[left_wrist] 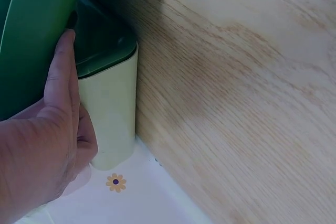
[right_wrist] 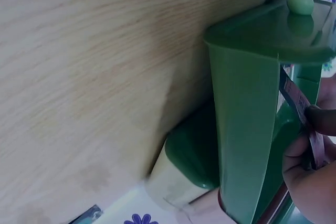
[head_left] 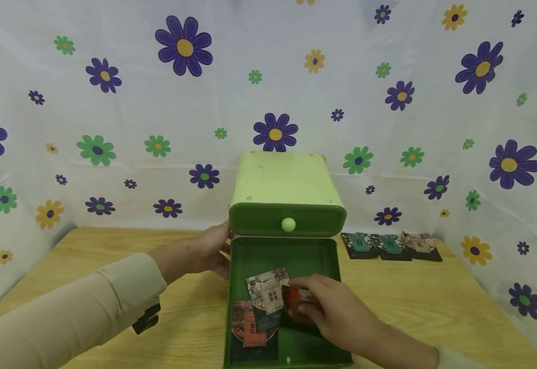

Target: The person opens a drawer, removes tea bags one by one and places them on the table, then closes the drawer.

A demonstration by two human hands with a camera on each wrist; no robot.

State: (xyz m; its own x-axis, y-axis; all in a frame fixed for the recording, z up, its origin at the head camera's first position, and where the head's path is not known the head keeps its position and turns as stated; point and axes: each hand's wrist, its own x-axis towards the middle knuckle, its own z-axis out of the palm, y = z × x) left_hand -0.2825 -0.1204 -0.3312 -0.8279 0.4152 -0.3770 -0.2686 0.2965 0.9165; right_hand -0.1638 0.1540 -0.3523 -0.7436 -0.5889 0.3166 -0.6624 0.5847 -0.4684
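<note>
A two-tier cabinet with a pale green shell stands mid-table in the head view, its lower dark green drawer pulled out. Inside lie a pale patterned sachet and, partly under it, a sachet with a red label. My right hand reaches over the drawer's right side and pinches a dark red sachet; the right wrist view shows this sachet tilted between thumb and fingers. At the left, my left hand touches the drawer's outer side, its fingers extended along it.
Three sachets lie in a row at the back right of the wooden table. The upper drawer, with a round pale knob, is closed. A flowered cloth hangs behind and at the sides.
</note>
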